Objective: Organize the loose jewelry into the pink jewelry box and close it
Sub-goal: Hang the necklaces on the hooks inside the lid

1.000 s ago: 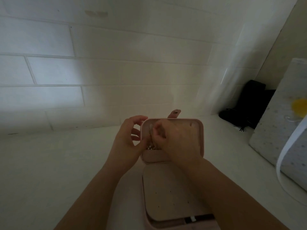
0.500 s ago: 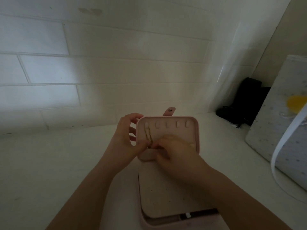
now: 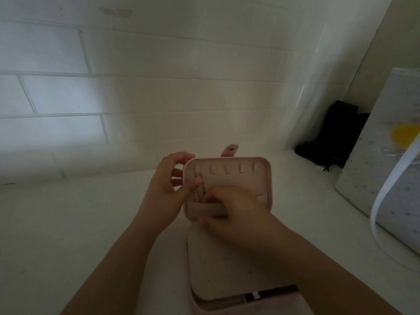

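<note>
The pink jewelry box lies open on the white counter, its lid standing upright with a row of small hooks. A thin gold necklace hangs from the leftmost hook. My left hand grips the lid's left edge, thumb pressed on the chain just below the hook. My right hand pinches the chain's lower end at the mouth of the lid's pocket. The snap tab sticks up behind the lid. My right forearm hides part of the perforated base panel.
A white tiled wall rises behind the counter. A black pouch sits in the back right corner. A grey dotted bag with a yellow patch and a white strap leans at the right.
My right hand has dropped from the hooks at the top of the lid to the pocket below, uncovering the row of hooks. My left hand has stayed on the lid's edge.
</note>
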{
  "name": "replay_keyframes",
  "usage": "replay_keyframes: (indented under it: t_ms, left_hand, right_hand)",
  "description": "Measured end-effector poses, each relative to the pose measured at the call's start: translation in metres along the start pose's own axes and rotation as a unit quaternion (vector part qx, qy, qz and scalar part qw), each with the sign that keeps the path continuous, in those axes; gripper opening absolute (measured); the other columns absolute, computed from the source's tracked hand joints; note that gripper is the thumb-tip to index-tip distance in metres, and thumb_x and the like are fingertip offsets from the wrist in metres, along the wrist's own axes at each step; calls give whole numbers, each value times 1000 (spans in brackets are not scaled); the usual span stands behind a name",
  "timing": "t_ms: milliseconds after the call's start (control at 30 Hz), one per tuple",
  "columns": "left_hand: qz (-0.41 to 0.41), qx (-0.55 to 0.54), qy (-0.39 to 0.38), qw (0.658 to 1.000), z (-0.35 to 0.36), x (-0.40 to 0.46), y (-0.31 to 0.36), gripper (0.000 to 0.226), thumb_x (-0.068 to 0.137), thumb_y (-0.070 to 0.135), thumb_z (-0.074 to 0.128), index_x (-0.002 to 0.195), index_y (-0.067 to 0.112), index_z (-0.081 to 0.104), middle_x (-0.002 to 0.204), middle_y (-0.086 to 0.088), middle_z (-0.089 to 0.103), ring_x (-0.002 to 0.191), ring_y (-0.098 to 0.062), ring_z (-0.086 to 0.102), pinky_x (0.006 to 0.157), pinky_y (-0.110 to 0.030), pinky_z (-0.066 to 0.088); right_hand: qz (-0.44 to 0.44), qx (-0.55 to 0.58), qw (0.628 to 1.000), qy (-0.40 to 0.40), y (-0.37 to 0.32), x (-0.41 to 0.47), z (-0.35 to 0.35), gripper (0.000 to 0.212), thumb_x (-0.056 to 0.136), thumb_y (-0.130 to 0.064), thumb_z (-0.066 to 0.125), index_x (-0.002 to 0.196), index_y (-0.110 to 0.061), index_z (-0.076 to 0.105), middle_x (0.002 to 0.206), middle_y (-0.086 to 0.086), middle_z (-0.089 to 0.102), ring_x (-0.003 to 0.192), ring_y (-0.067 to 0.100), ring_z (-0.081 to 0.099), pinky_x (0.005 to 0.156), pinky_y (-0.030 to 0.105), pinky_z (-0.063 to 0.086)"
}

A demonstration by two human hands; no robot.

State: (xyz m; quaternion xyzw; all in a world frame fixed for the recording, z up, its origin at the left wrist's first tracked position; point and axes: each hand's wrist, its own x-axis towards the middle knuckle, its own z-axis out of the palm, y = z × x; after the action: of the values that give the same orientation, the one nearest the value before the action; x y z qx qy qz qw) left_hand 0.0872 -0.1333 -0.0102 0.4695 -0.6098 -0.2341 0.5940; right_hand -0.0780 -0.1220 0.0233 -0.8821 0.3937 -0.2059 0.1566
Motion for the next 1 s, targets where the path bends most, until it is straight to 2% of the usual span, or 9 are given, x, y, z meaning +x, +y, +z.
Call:
replay_keyframes:
  t_ms: [133,333,433,567,633,700,833,933,1000]
  left_hand:
    - [7,1,4,1000,1,1,0,36,69,41,63,104,40,51,110,-2,57,82,-5,58,68,-15,49]
    - [10,0,2,1000,1,1,0,37,69,40,63,103,43,51,111,-2,56,83,-5,58,69,-16,50]
    - [-3,22,-20,1000,0,-1,-3,48,71,27,70,111,41,47,116,3,52,91,-10,58,74,-22,53]
    - [-53,103,-21,993,4,-3,-15,55,75,12,71,122,28,46,119,1,54,94,-12,58,76,-26,52]
    - [-103,133,-16,986,5,-2,-18,52,76,15,71,122,23,49,114,2,59,84,-8,59,68,-21,48]
    - [-137,187,-30,972,5,-3,-20,47,78,23,69,122,22,51,108,4,61,77,-5,57,64,-20,43]
    - [-150,247,-50,956,0,-5,-20,43,83,36,63,122,19,55,110,0,64,88,-15,58,78,-26,40]
    - [-165,266,-45,949,-6,-1,-11,46,82,38,63,123,17,57,120,-3,63,94,-20,60,89,-32,43]
    - [-149,285,-23,947,-11,3,8,43,82,35,64,121,17,58,119,-3,63,86,-17,59,87,-32,43]
  right_hand:
    - [10,-8,1000,-29,-3,1,2,22,77,-36,59,98,-34,55,97,-14,61,95,13,54,91,44,40]
    - [31,-2,1000,0,-1,-1,-3,21,82,-26,58,104,-23,57,106,-5,62,99,14,55,90,35,44]
    - [38,-65,997,28,8,-2,-4,18,85,-14,51,101,-21,55,108,-2,53,102,16,48,84,34,44]
    - [78,-98,992,12,22,-4,-7,24,86,-14,50,107,-22,56,113,-1,51,107,16,47,87,32,43]
    - [95,-92,991,1,28,-6,-10,27,86,-16,50,111,-23,56,118,-2,51,109,15,48,91,29,42]
    - [114,-68,991,-1,33,-10,-17,26,87,-19,52,112,-26,56,120,-6,52,104,8,48,87,21,37]
    - [136,-16,990,13,29,-26,-40,20,87,-27,57,107,-29,59,104,-10,58,89,4,52,74,16,38]
    - [107,20,993,40,13,-50,-54,16,86,-31,57,101,-33,61,91,-17,59,82,0,55,69,10,39]
    - [69,25,997,32,1,-70,-60,13,82,-37,54,94,-40,59,83,-22,59,79,-2,56,65,8,41]
